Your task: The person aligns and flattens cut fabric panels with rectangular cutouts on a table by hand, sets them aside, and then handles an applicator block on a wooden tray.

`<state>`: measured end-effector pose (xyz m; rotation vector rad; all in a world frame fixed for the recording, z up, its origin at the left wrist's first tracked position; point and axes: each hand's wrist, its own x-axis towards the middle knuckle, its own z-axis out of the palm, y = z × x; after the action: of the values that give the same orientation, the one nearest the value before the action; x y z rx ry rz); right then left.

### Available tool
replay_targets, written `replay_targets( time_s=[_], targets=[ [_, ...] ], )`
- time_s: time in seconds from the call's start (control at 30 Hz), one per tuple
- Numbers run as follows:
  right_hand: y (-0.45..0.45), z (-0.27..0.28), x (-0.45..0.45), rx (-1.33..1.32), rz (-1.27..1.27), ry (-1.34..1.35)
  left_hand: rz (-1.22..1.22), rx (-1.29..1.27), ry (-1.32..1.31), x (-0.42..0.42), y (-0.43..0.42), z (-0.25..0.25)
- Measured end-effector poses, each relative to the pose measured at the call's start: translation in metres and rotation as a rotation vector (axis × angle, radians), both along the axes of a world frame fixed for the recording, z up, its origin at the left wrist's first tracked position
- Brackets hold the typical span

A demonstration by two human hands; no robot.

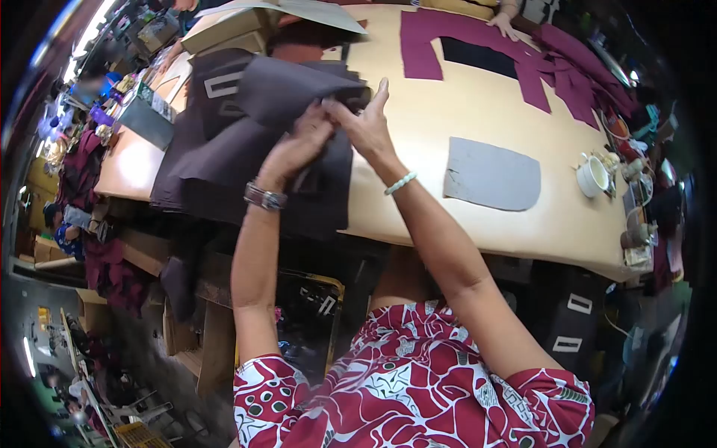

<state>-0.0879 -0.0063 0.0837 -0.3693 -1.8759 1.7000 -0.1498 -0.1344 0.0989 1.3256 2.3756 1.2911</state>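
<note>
A pile of dark fabric pieces (246, 160) lies on the left part of the pale table, partly over its front edge. One dark piece (287, 88) is folded or rolled over above the pile. My left hand (301, 145), with a watch at the wrist, is at this piece's lower edge, its fingers blurred and curled. Close beside it, my right hand (364, 125), wearing a beaded bracelet, has its thumb and fingers spread, with fingertips touching the dark fabric near the left hand. What the left fingers pinch is too blurred to make out.
A grey rounded panel (493, 174) lies right of my hands. Maroon cut pieces (478, 37) and a co-worker's hand (503, 24) are at the far side. A white cup (591, 176) stands near the right edge. Cardboard boxes (228, 33) sit at the back left.
</note>
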Motion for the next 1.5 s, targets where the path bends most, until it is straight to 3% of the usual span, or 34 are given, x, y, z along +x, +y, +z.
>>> replay_targets(
  time_s=[0.07, 0.1, 0.13, 0.2, 0.27, 0.3, 0.4, 0.57, 0.67, 0.7, 0.8, 0.83, 0.97, 1.17, 1.37, 1.5],
  targets=[
    [0.032, -0.004, 0.011, 0.147, -0.035, -0.122, -0.033, -0.067, -0.243, 0.037, 0.023, -0.013],
    [0.052, -0.014, 0.012, 0.202, -0.096, -0.184, -0.124, -0.081, 0.122, 0.045, 0.032, -0.036],
    [0.072, -0.023, 0.017, 0.258, -0.159, -0.245, -0.087, -0.351, -0.23, 0.059, 0.046, -0.025],
    [0.1, -0.009, 0.061, 0.079, -0.178, -0.275, -0.06, -0.092, 0.144, 0.104, 0.075, -0.05],
    [0.157, -0.065, 0.086, 0.509, -0.433, -0.211, -0.159, -0.091, -0.017, 0.138, 0.105, -0.062],
    [0.182, -0.075, 0.105, 0.579, -0.465, -0.18, -0.234, -0.115, -0.111, 0.153, 0.118, -0.062],
    [0.222, -0.074, 0.168, 0.7, -0.449, -0.189, -0.373, -0.155, -0.056, 0.196, 0.139, -0.059],
    [0.282, -0.076, 0.241, 0.962, -0.46, -0.324, -0.203, -0.1, 0.302, 0.199, 0.137, -0.053],
    [0.297, -0.071, 0.266, 0.795, -0.416, -0.364, -0.1, -0.249, 0.414, 0.175, 0.132, -0.066],
    [0.303, -0.065, 0.271, 0.529, -0.347, -0.448, -0.065, -0.267, 0.457, 0.169, 0.131, -0.075],
    [0.321, -0.055, 0.283, 0.646, -0.354, -0.474, -0.045, -0.395, 0.41, 0.162, 0.131, -0.077],
    [0.327, -0.055, 0.284, 0.851, -0.388, -0.447, -0.054, -0.396, 0.42, 0.161, 0.132, -0.078],
    [0.335, -0.037, 0.286, 0.798, -0.343, -0.686, -0.087, -0.411, 0.431, 0.166, 0.137, -0.077],
    [0.348, -0.061, 0.297, 0.936, -0.447, -0.608, -0.041, -0.349, 0.535, 0.195, 0.132, -0.076],
    [0.341, -0.038, 0.297, 0.884, -0.438, -0.715, -0.055, -0.328, 0.362, 0.193, 0.136, -0.063],
    [0.36, -0.048, 0.303, 1.091, -0.449, -0.667, -0.003, -0.237, 0.489, 0.182, 0.145, -0.075]
  ],
)
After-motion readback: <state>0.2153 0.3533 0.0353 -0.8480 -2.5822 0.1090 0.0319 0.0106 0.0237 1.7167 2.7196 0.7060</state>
